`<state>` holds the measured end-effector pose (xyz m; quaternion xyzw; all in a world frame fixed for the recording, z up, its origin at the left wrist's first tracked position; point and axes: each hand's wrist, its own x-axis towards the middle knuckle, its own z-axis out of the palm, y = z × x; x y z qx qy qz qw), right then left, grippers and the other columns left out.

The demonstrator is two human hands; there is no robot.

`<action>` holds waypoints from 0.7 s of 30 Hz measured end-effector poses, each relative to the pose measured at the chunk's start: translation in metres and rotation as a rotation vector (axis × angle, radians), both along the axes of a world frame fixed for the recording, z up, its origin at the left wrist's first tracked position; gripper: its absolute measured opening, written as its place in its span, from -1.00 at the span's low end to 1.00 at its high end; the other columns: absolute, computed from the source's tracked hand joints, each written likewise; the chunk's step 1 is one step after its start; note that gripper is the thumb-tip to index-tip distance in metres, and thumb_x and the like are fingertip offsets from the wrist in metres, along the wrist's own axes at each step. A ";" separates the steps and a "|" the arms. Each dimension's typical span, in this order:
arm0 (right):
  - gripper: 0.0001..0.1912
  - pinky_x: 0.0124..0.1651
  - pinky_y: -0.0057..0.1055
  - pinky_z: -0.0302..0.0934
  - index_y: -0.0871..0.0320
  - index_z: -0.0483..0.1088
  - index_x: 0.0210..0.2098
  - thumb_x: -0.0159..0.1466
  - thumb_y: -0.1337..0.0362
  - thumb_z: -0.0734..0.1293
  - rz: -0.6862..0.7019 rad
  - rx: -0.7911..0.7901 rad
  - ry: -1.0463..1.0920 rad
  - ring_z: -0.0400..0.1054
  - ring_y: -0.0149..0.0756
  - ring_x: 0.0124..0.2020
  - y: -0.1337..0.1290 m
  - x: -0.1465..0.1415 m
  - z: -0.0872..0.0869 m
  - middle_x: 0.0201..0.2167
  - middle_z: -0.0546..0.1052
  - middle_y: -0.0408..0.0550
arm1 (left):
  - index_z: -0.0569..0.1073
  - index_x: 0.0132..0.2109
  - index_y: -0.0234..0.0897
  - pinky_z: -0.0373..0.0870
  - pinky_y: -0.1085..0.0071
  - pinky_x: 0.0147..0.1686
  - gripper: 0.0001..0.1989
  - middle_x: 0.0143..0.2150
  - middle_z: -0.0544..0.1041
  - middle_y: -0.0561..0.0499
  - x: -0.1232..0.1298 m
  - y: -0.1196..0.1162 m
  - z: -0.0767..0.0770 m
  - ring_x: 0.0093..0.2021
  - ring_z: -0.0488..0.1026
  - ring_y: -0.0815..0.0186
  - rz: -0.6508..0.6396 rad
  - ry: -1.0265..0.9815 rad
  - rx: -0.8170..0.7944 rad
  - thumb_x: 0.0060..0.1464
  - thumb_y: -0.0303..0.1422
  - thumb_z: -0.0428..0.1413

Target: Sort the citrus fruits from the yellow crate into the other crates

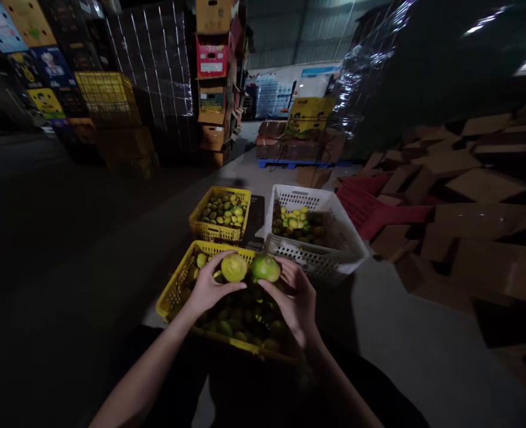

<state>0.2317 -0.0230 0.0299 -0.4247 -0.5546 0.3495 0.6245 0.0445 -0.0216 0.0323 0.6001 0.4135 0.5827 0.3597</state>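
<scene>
My left hand (208,290) grips a yellow-green citrus fruit (234,268) between thumb and fingers. A greener citrus fruit (266,268) sits in my right hand (299,297), pinched the same way. Both fruits are held side by side, a small gap apart, above a near yellow crate (173,284). That crate holds many green citrus fruits, partly in shadow and partly hidden by my hands and forearms. Behind it stands a smaller-looking yellow crate (217,233) full of similar fruits. To its right, a white crate (349,238) contains yellow and green fruits, lower down inside.
A red crate (369,214) lies tilted among a heap of flattened cardboard boxes (481,232) on the right. Stacked cartons (213,101) and a yellow crate (106,98) stand at the back left. Boxes rest on a blue pallet (284,163) farther back.
</scene>
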 end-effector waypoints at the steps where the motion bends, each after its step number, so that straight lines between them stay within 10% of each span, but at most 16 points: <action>1: -0.51 0.04 -0.18 0.31 0.07 0.44 -0.11 -0.04 0.24 0.54 0.001 0.000 0.007 0.44 -0.15 -0.09 0.000 -0.001 0.000 -0.10 0.54 -0.02 | 0.50 0.01 -0.20 0.23 0.25 0.13 -0.41 0.02 0.50 -0.11 0.001 -0.001 0.001 0.06 0.40 0.11 -0.004 0.009 0.012 -0.26 -0.37 0.40; 9: -0.52 0.05 -0.20 0.30 0.05 0.43 -0.13 -0.05 0.26 0.54 -0.006 0.015 0.068 0.41 -0.15 -0.06 -0.003 -0.005 0.010 -0.10 0.53 -0.04 | 0.53 -0.04 -0.20 0.22 0.22 0.13 -0.42 -0.04 0.46 -0.10 -0.001 0.000 0.004 0.03 0.37 0.10 0.024 0.024 0.045 -0.32 -0.37 0.42; 14: -0.60 -0.13 -0.18 0.39 0.03 0.41 -0.16 0.04 0.08 0.47 0.175 -0.304 0.320 0.47 -0.13 -0.17 0.001 -0.004 0.011 -0.19 0.58 -0.04 | 0.48 -0.04 -0.24 0.33 0.27 0.04 -0.34 -0.05 0.51 -0.07 0.001 0.001 0.000 0.01 0.42 0.11 -0.065 -0.399 -0.264 -0.39 -0.23 0.44; 21: -0.65 -0.31 -0.28 0.43 0.01 0.45 -0.30 0.20 -0.10 0.24 0.325 -0.601 0.407 0.50 -0.20 -0.36 0.017 0.000 0.001 -0.36 0.59 -0.05 | 0.48 -0.15 -0.34 0.44 0.44 -0.39 -0.49 -0.40 0.53 -0.05 -0.003 0.006 0.000 -0.43 0.46 0.34 -0.258 -0.774 -0.661 0.01 0.06 0.14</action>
